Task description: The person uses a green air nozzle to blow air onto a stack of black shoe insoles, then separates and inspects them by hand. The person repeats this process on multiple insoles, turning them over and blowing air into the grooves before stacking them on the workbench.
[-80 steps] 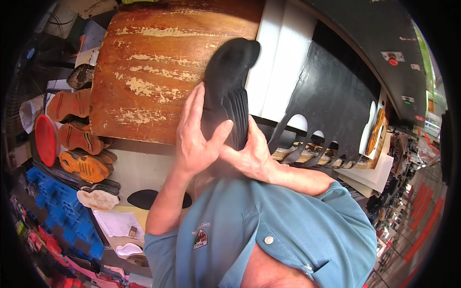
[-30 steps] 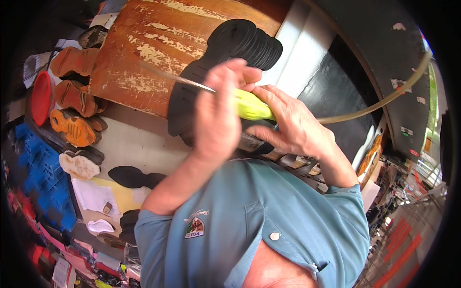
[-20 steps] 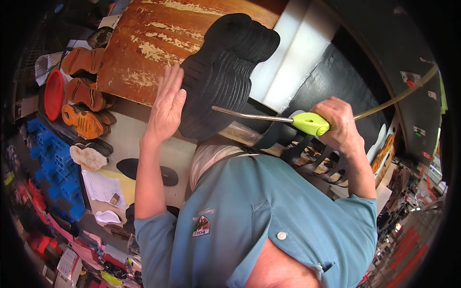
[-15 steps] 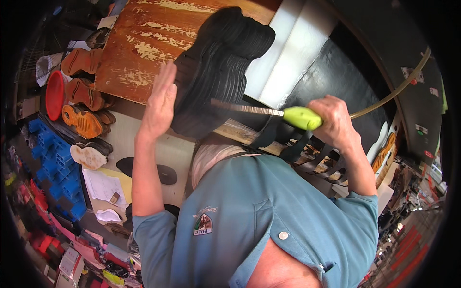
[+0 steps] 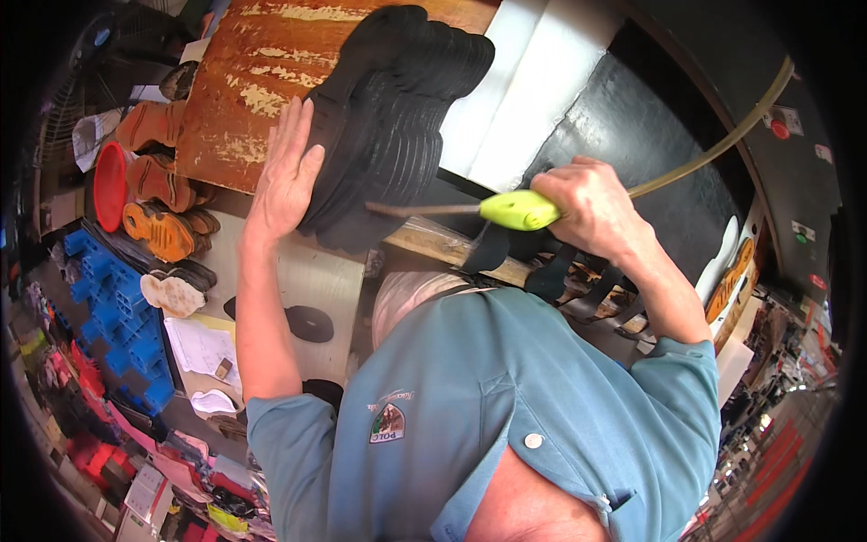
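A fanned stack of black sole-shaped pieces lies across the worn wooden board, with a dark sheen on its layers. Flat against the stack's left side is my left hand, its fingers stretched out and its thumb apart, holding nothing. My right hand is wrapped round the lime-green handle of a long, thin tool. The tool's narrow brownish end points left over the near end of the stack; whether it is a brush or a blade I cannot tell. A yellowish hose runs from behind that hand toward the upper right.
Orange-brown sole moulds, a red bowl and blue plastic racks stand on the left. A black oval piece lies on the pale table. Dark curved straps hang at the bench edge. A fan is at the upper left.
My right hand has moved left with the tool, so its tip lies farther left. My left hand has shifted slightly left and keeps its place beside the stack.
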Available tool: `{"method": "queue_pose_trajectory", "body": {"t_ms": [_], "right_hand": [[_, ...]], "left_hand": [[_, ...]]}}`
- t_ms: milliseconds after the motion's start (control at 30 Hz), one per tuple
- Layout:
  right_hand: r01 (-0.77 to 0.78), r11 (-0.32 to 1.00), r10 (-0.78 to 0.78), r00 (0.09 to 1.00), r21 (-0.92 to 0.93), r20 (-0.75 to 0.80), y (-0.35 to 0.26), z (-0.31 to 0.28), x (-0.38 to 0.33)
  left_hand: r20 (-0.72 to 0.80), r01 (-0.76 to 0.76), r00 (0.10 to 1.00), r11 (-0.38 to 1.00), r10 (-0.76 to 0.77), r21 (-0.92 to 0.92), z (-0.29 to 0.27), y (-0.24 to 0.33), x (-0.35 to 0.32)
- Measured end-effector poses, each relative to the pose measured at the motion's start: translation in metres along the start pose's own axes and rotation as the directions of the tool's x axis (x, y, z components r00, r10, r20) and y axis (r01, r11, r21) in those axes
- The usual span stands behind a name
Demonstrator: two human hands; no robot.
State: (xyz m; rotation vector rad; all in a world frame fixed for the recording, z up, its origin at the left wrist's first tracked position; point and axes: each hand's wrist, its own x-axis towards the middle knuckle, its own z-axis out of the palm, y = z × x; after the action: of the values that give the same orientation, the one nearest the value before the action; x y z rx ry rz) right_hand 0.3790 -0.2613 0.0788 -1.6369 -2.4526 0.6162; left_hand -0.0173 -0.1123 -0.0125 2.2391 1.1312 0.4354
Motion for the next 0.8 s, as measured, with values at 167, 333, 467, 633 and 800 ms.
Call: {"method": "queue_pose_trajectory", "body": {"t_ms": [167, 333, 467, 633, 800], "right_hand": [[-0.193, 0.981, 0.189, 0.967, -0.008, -0.168, 0.018, -0.008, -0.008], [-0.089, 0.996, 0.086, 0.993, -0.026, -0.076, 0.023, -0.010, -0.024], [-0.086, 0.996, 0.083, 0.992, -0.035, -0.090, 0.022, -0.005, -0.028], [-0.156, 0.987, 0.151, 0.983, -0.047, -0.103, 0.029, -0.008, -0.033], [-0.202, 0.979, 0.191, 0.959, -0.032, -0.209, 0.028, -0.008, -0.041]], "left_hand": [[0.037, 0.026, 0.999, 0.983, -0.033, 0.184, -0.006, 0.005, 0.001], [-0.015, -0.011, 1.000, 0.991, 0.013, 0.132, 0.008, 0.018, 0.008], [-0.074, -0.042, 0.996, 0.989, 0.054, 0.142, 0.004, 0.018, 0.018], [-0.064, 0.000, 0.998, 0.997, 0.004, 0.074, -0.004, 0.014, 0.018], [-0.026, -0.049, 0.998, 0.969, 0.057, 0.242, 0.005, 0.022, 0.015]]}}
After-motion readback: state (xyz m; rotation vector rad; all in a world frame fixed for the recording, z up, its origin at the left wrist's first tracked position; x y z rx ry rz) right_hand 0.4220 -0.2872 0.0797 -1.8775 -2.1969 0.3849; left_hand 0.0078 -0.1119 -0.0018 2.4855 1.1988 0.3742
